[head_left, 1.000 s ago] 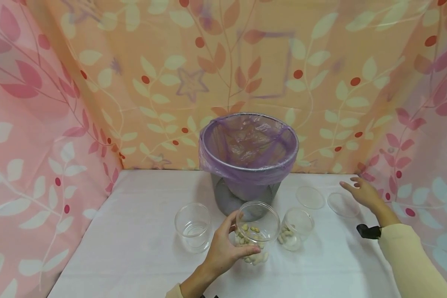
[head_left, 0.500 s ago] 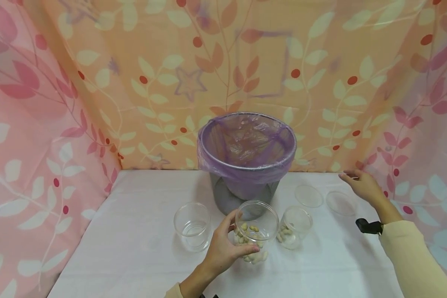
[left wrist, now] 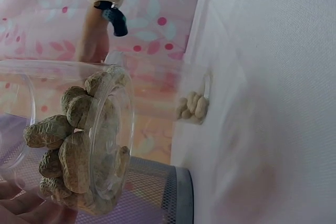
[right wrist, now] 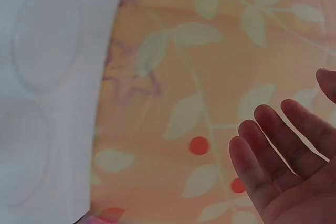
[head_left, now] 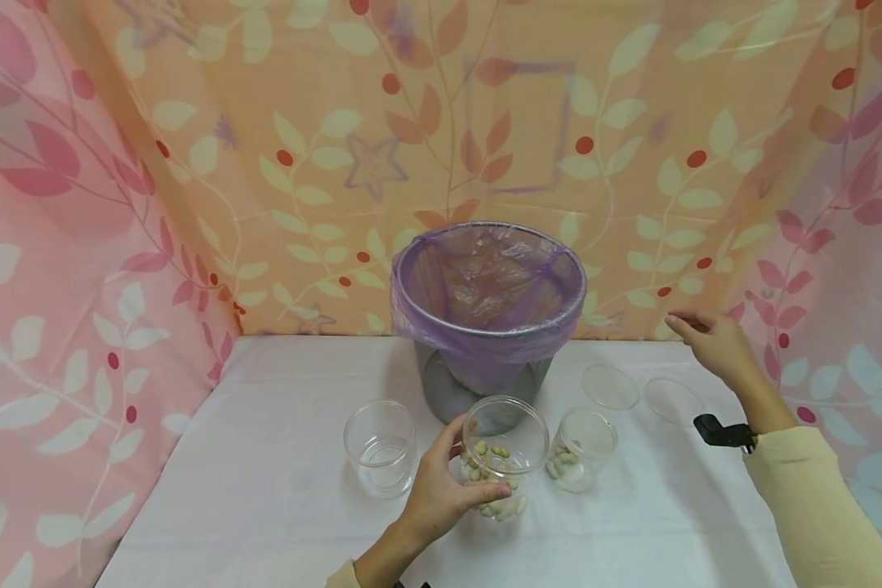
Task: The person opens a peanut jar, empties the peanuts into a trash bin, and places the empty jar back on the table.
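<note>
Left grip: the left hand (head_left: 441, 490) is curled around the clear round plastic jar with unshelled peanuts (head_left: 501, 457); the thumb lies on the near side of the jar and the fingers on its left wall.
Jar in the left grip: it stands low on the white cloth-covered table (head_left: 265, 490), a little tilted toward the person. In the left wrist view the peanuts (left wrist: 73, 140) lie packed against the clear wall.
Right grip: the right hand (head_left: 713, 343) is held in the air with nothing in it; its fingers (right wrist: 273, 145) are apart and nearly straight, the palm open.
Below the right grip: two clear flat round lids (head_left: 612, 386) (head_left: 674, 400) lie on the table side by side, not touching the hand.
Right of the left grip: a smaller clear plastic jar with a few peanuts (head_left: 586, 449) stands just beside the held jar.
Left of the left grip: an empty clear plastic jar (head_left: 380, 445) stands near, apart from the hand.
Behind the left grip: a grey metal mesh bin lined with a purple plastic bag (head_left: 487, 310) stands upright, close behind the held jar.
Right wrist: a black strap (head_left: 720, 431) sits at the end of the pale yellow sleeve (head_left: 808, 506).
Around: a curtain with leaf pattern in orange and pink (head_left: 191, 163) hangs behind and at both sides of the table.
</note>
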A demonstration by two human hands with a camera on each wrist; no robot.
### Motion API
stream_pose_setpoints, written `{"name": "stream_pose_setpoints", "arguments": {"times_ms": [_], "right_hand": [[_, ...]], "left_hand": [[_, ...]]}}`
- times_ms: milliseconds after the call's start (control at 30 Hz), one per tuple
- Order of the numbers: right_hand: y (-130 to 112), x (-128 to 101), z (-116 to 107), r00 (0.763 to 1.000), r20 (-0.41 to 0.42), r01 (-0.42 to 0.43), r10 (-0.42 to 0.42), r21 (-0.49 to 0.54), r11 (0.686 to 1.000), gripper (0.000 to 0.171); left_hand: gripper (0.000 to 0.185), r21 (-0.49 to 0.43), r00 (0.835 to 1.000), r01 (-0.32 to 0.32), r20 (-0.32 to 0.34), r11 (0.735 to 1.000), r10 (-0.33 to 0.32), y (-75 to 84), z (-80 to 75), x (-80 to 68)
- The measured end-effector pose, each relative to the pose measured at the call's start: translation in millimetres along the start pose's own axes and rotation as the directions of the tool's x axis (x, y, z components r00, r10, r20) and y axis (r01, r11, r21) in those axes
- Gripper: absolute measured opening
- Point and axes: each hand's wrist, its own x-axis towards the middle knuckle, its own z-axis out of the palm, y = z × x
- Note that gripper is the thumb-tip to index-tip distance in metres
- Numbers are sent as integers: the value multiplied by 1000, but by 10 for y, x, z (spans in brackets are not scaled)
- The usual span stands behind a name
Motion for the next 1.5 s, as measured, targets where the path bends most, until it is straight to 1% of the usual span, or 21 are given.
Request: {"name": "stream_pose_setpoints", "arguments": {"times_ms": [100,233,300,367,533,667,733,767,867,967,1100,1200,1300,1500], "right_hand": [[-91,16,-60,1000,-20,-19,20,45,999,56],[-253,37,-113,1000,-15,-18,20,115,993,58],[-341,50,-122,1000,-17,7,-4,160,987,56],[-422,69,-116,999,-26,50,-46,200,979,53],[-615,117,-82,987,-36,160,-156,256,953,45],[-751,152,-43,981,-45,191,-186,302,934,33],[-808,166,-16,980,-48,196,-191,325,925,25],[-834,172,-1,980,-44,196,-192,334,922,24],[-923,189,48,977,-23,208,-213,335,919,29],[-1031,208,91,974,9,212,-225,308,927,41],[-1175,228,128,979,44,183,-199,238,954,48],[-1252,242,160,982,67,159,-176,210,965,51],[-1298,253,202,982,77,152,-172,215,965,51],[-1318,271,278,981,81,149,-176,271,951,48]], "left_hand": [[89,1,1000,4,1,1000,-4,-1,-2,-2],[89,2,1000,7,-1,1000,-7,-1,-6,-7],[88,1,1000,6,-3,1000,-6,-1,-6,-10],[88,-1,1000,6,-5,1000,-6,1,-7,-11],[87,-5,1000,9,1,1000,-9,8,-13,-11],[85,-5,1000,4,7,1000,-4,7,-17,-13],[86,5,1000,-5,8,1000,5,2,-17,-12],[86,4,1000,-6,7,1000,6,0,-16,-10],[88,6,1000,-10,4,1000,10,-8,-13,-8],[88,12,1000,-15,4,1000,15,-12,-11,-8],[88,15,1000,-6,3,1000,6,-7,-6,-9],[88,3,1000,10,-3,1000,-10,-1,-3,-11],[88,2,1000,13,-5,1000,-13,-7,0,-11],[88,4,1000,16,3,1000,-17,-18,-1,-11]]}}
